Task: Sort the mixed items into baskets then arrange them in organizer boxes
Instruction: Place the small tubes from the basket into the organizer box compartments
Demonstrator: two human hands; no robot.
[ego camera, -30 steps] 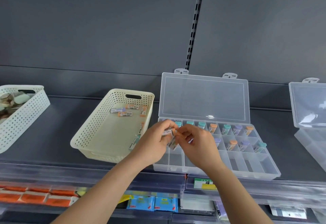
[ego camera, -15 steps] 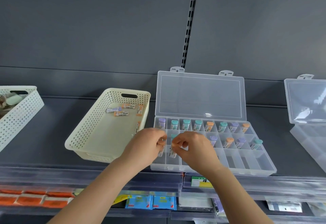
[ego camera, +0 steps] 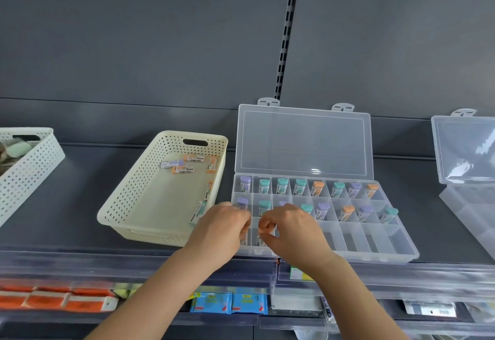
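Note:
A clear organizer box (ego camera: 375, 240) lies open on the shelf with its lid (ego camera: 302, 141) upright. Its back two rows hold several small tubes with purple, teal and orange caps, such as one teal-capped tube (ego camera: 338, 189). My left hand (ego camera: 222, 232) and my right hand (ego camera: 294, 230) hover over the box's front-left compartments, fingers curled. Each pinches a small tube and holds it down inside a compartment. My fingers mostly hide both tubes. A cream perforated basket (ego camera: 126, 197) to the left of the box holds several more tubes (ego camera: 182, 169).
A white perforated basket (ego camera: 29, 168) with other items stands at the far left. A second open clear box (ego camera: 471, 206) sits at the right edge. Below the shelf's clear front lip lie orange packets (ego camera: 53, 299) and blue packets (ego camera: 227, 302).
Both hands have come down from above the box's middle rows to its front-left compartments, lowering the tubes they hold into them.

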